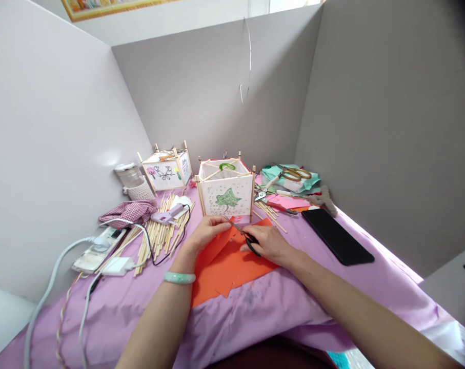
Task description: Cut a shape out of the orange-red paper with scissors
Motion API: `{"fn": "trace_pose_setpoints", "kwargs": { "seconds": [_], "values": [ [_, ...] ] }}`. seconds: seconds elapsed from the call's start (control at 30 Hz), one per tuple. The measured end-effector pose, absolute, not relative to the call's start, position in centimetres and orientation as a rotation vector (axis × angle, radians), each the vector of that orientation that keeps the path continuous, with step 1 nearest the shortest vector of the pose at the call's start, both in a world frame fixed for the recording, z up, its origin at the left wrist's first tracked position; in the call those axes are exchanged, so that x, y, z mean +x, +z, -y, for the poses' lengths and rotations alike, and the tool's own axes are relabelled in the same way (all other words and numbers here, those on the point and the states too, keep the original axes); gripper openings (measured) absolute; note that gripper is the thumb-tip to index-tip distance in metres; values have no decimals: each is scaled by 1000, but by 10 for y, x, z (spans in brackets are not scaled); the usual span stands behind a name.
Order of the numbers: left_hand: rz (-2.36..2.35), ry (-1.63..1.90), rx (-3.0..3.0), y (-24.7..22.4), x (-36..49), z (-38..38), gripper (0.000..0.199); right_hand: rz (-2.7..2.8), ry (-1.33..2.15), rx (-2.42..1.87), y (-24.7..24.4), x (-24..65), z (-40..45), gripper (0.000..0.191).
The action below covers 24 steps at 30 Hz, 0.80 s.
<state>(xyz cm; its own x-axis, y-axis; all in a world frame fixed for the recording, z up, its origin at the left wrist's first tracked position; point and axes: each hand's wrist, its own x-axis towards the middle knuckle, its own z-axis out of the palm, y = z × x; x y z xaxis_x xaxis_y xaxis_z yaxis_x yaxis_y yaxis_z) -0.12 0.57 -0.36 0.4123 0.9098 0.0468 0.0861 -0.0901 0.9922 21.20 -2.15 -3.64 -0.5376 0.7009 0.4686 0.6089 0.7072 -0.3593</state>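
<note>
My right hand (268, 243) is closed around the black handles of a small pair of scissors (252, 245). Their blades point left, toward my left fingertips. With its thumb and fingers pinched together, my left hand (213, 229) grips a piece of orange paper (220, 245) near the blade tips. More orange paper (232, 274) lies flat under both hands, with a torn or cut edge at the front. Just behind my hands stands a square stick-framed lantern (226, 197) with a green leaf on its white front panel. A green loop (227, 166) rests on its top.
Left are a second lantern (166, 174), a jar (129, 176), a checked cloth (127, 212), a glue gun (167, 213), loose sticks (159, 236) and a power strip (97, 253) with cables. Right are a phone (338, 237), pliers (280, 204) and gold-handled scissors (296, 174). Grey panels (217, 97) surround the table.
</note>
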Motion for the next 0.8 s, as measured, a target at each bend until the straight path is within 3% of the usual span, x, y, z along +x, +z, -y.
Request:
{"fn": "trace_pose_setpoints", "kwargs": {
  "seconds": [0.8],
  "values": [
    [-946,1040,1348,-5,-5,-9,27,2311,233,-979,-33,214,24,44]
  ]
}}
